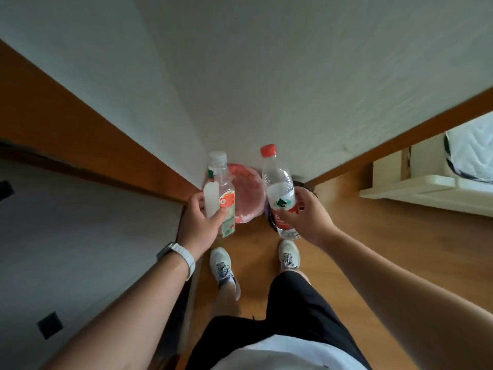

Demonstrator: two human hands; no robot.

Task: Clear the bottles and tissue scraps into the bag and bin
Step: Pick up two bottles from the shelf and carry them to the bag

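My left hand (198,217) grips a clear plastic bottle with a white cap and an orange-green label (221,190). In my right hand (306,217) is a clear water bottle with a red cap and red label (278,188). Both bottles are held upright-tilted above the floor corner. Directly below and between them sits a bin lined with a pinkish-red bag (246,193). A dark bag (304,186) shows partly behind my right hand; most of it is hidden.
A grey tabletop (80,236) runs along my left with a dark square object (50,325) on it. White walls meet at the corner over a wooden skirting. A white bed frame (426,185) with mattress stands at the right. My feet are on the wooden floor (386,241).
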